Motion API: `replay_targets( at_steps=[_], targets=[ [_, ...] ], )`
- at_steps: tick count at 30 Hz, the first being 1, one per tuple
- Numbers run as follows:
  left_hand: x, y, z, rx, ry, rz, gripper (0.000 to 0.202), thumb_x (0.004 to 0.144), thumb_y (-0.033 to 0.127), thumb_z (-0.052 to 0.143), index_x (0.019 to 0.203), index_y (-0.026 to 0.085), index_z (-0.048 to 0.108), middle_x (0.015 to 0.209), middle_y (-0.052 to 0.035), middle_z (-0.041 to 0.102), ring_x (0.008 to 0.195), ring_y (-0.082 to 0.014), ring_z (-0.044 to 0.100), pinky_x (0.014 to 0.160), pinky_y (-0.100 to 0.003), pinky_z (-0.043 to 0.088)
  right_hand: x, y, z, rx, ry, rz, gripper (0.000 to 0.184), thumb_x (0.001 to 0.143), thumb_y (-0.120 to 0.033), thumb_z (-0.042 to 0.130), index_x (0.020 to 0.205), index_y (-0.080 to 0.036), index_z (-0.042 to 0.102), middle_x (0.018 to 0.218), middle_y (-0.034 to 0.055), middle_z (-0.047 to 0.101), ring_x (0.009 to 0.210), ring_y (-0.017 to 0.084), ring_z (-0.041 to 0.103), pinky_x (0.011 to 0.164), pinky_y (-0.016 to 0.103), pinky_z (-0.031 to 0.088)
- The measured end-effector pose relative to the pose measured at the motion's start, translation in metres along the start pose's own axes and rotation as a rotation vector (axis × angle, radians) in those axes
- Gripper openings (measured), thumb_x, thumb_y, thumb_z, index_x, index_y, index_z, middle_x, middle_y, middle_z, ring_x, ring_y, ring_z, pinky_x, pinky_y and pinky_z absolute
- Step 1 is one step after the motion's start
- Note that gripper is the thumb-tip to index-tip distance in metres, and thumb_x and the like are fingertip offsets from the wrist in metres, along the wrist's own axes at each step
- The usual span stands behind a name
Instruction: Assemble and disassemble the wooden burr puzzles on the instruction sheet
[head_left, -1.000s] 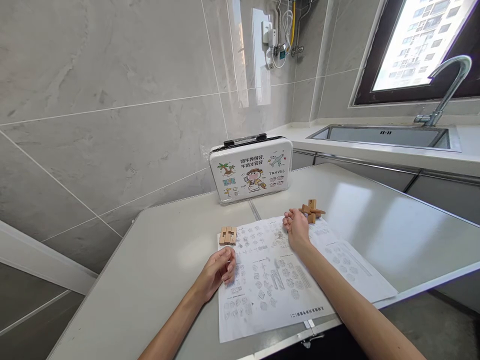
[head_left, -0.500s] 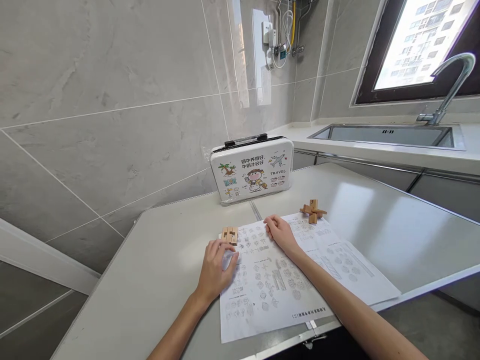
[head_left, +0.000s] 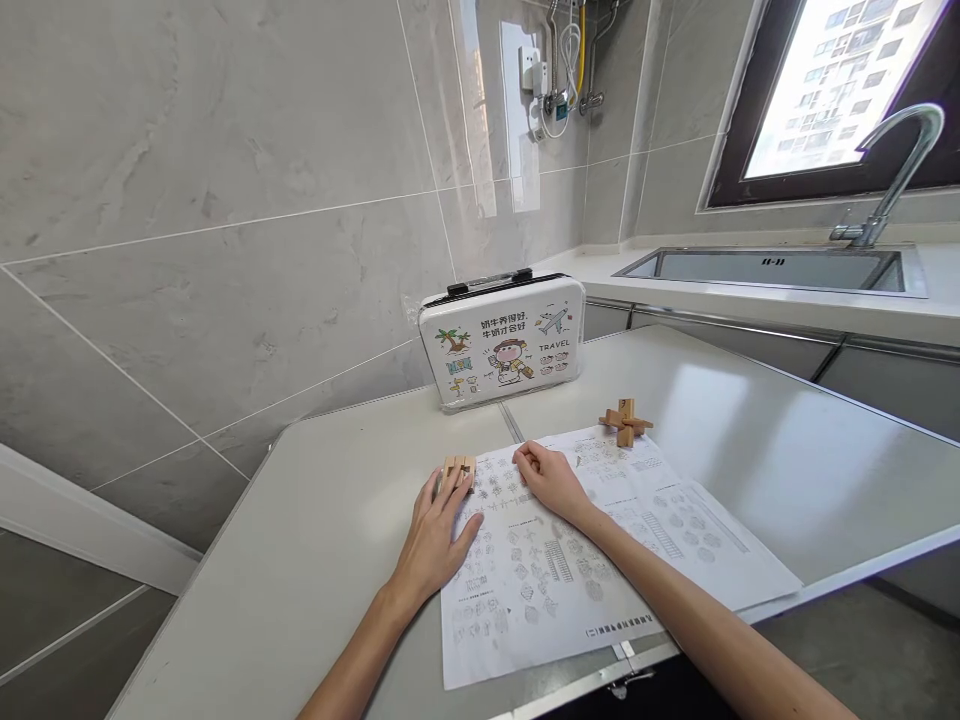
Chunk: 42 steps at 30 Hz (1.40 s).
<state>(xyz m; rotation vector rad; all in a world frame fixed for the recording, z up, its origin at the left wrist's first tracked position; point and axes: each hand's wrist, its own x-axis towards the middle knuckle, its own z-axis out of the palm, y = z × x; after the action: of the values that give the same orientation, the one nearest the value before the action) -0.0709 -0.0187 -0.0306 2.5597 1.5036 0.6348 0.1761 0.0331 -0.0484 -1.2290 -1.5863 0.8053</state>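
Observation:
My left hand [head_left: 433, 540] reaches over a small set of notched wooden puzzle pieces [head_left: 460, 464] at the sheet's upper left corner. Its fingers are stretched and apart, the tips lying on or just over the pieces and partly covering them. Under both forearms is a printed sheet of puzzle diagrams [head_left: 555, 610], upside down to me. My right hand [head_left: 553, 482] rests on the sheet's upper part with its fingers curled in, and nothing shows in them. To its right, at the paper's far edge, sits an assembled cross-shaped wooden puzzle [head_left: 626, 423].
A white cartoon-printed case [head_left: 504, 345] stands upright on the white folding table [head_left: 337, 480] against the tiled wall. Beyond the table's right side is a counter with a sink [head_left: 772, 270] and a tall faucet [head_left: 892, 180].
My left hand has moved forward, its fingers straightening onto the wooden pieces. My right hand has shifted slightly left and nearer, fingers still curled. The cross-shaped puzzle has stayed put.

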Motion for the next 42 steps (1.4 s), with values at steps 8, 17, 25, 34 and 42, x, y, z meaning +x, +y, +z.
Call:
replay_targets(
  at_steps=[8,17,25,34,42],
  targets=[
    [0.001,-0.001,0.001,-0.022,-0.038,-0.01,0.06,0.104,0.043,0.049,0.161,0.034,0.033,0.169,-0.004,0.032,0.158,-0.0321,0.019,0.123,-0.057,0.034,-0.001,-0.002,0.002,-0.074,-0.018,-0.042,0.026,0.099,-0.039,0.045,0.08,-0.025,0.056,0.058,-0.0021,0.06,0.057,0.019,0.056,0.063,0.031,0.04],
    [0.0,0.003,-0.003,-0.067,-0.026,0.043,0.051,0.103,0.037,0.053,0.153,0.033,0.046,0.162,-0.004,0.043,0.156,-0.0312,0.028,0.122,-0.057,0.036,-0.003,-0.003,0.003,-0.108,-0.037,-0.059,0.025,0.099,-0.037,0.045,0.08,-0.025,0.057,0.06,-0.0017,0.059,0.058,0.019,0.055,0.06,0.03,0.039],
    [0.001,0.01,-0.006,-0.114,0.002,0.09,0.045,0.101,0.031,0.055,0.146,0.033,0.055,0.154,-0.0047,0.054,0.149,-0.0313,0.038,0.119,-0.056,0.039,-0.005,-0.007,0.003,-0.14,-0.06,-0.088,0.023,0.098,-0.034,0.049,0.081,-0.025,0.059,0.065,-0.0014,0.062,0.06,0.018,0.056,0.062,0.029,0.039],
    [0.002,0.017,-0.012,-0.14,0.014,0.108,0.043,0.1,0.027,0.057,0.142,0.032,0.056,0.144,-0.0063,0.061,0.136,-0.0294,0.05,0.113,-0.052,0.043,-0.012,-0.016,0.002,-0.155,-0.136,-0.237,0.017,0.091,-0.034,0.065,0.105,-0.025,0.061,0.1,0.0039,0.064,0.088,0.02,0.062,0.077,0.033,0.049],
    [0.001,0.017,-0.009,-0.147,0.02,0.085,0.042,0.1,0.032,0.059,0.141,0.032,0.053,0.141,-0.0093,0.056,0.128,-0.0287,0.056,0.106,-0.048,0.05,-0.013,-0.013,0.0,-0.164,-0.291,-0.318,0.065,0.081,-0.05,0.081,0.135,-0.026,0.054,0.134,0.0122,0.056,0.127,0.032,0.053,0.105,0.048,0.048]
  ],
)
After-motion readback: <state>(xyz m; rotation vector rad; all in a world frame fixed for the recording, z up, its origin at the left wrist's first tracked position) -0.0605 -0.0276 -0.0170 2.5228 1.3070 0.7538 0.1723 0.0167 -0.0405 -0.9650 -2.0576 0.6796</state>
